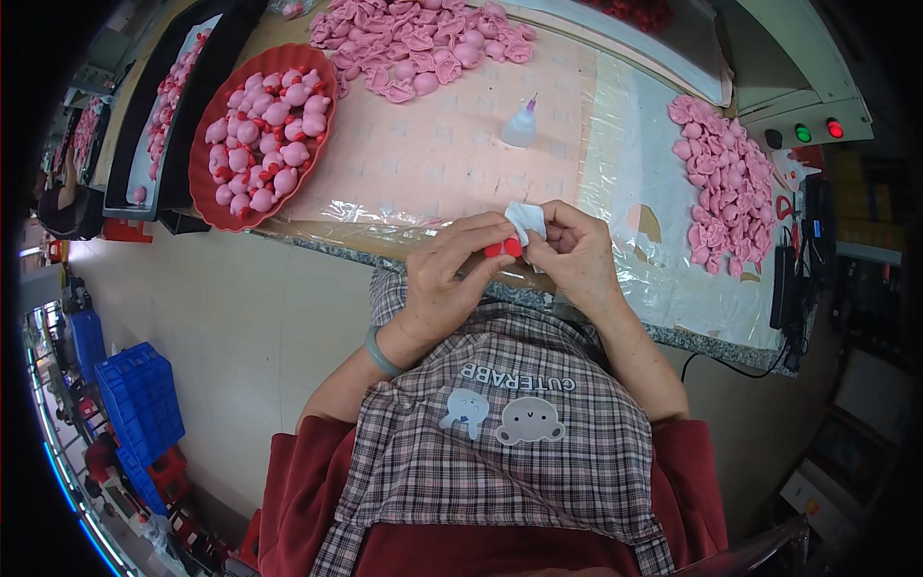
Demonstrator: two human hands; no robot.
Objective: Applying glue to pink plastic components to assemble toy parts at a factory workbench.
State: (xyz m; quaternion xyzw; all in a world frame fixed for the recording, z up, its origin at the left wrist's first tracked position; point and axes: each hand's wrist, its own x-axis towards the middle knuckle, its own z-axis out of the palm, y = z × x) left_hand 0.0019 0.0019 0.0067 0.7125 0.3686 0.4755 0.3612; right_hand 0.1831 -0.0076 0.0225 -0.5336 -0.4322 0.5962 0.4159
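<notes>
Both my hands meet in front of my apron at the table's near edge. My left hand [450, 262] pinches a small piece with two bright red rounded ends [504, 248]; the rest of that piece is hidden by my fingers. In my right hand [580, 252] a crumpled white cloth [524, 219] is pinched, and it touches the red-ended piece. Beyond my hands a small translucent squeeze bottle [519, 129] with a purple needle tip stands upright on the table.
At the left edge stands a red scalloped bowl [205, 197] of pink round pieces with red parts. Pink ruffled pieces [413, 48] are heaped at the back, more pink pieces [726, 192] at the right. A black-rimmed tray [123, 173] is far left; blue crates [139, 399] stand on the floor.
</notes>
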